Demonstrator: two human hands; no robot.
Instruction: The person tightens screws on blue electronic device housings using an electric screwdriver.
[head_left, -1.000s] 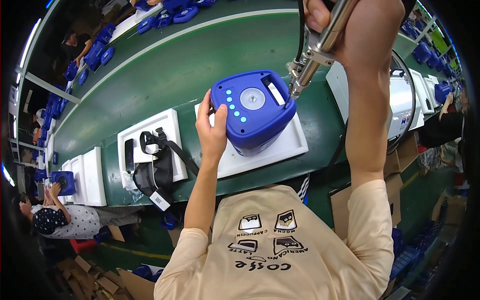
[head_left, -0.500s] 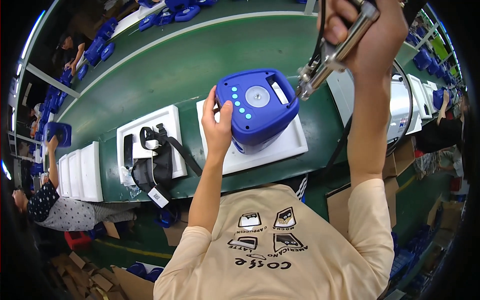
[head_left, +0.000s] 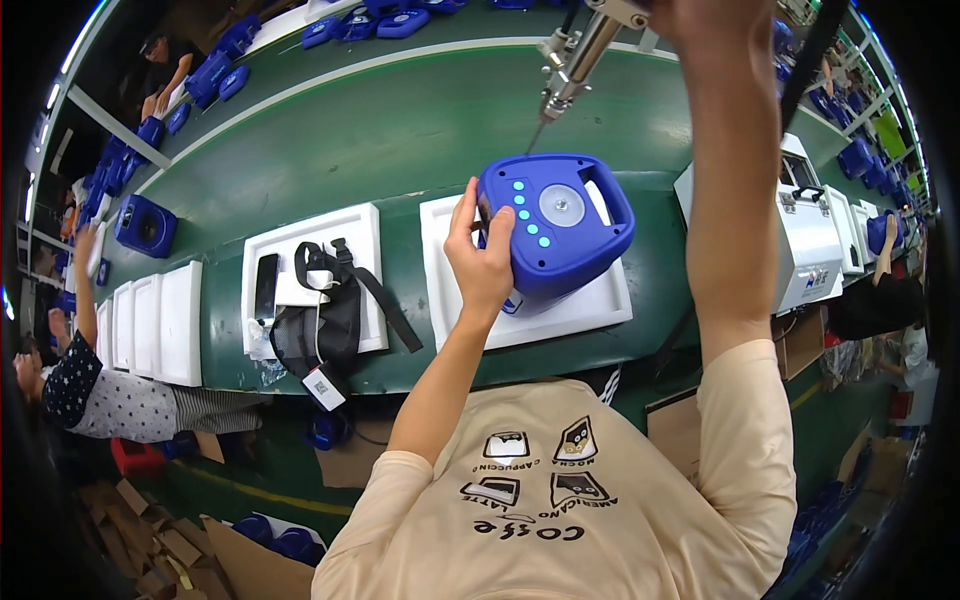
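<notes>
A blue speaker housing [head_left: 575, 250] with a carry handle, a round clear disc and a row of light-blue buttons sits on a white foam tray [head_left: 445, 325]. My left hand [head_left: 482, 255] grips its left side, thumb on the top face by the buttons. At the upper edge of the picture, my right hand [head_left: 712, 18], partly cut off, is closed round a metal power screwdriver [head_left: 585, 60]. Its thin bit points down at the housing's far edge, near a corner screw hole; whether it touches, I cannot tell.
Left of the housing, another foam tray [head_left: 372, 330] bears a black strap, a mesh pouch and a phone [head_left: 267, 287]. Foam trays [head_left: 180, 325] stand upright farther left, near a co-worker. A silver metal machine [head_left: 808, 240] stands at the right. More blue housings [head_left: 147, 226] line the green belt.
My right hand and the screwdriver have swung up and left, from the handle side to the housing's far edge. My left hand keeps its grip; the whole view has shifted slightly.
</notes>
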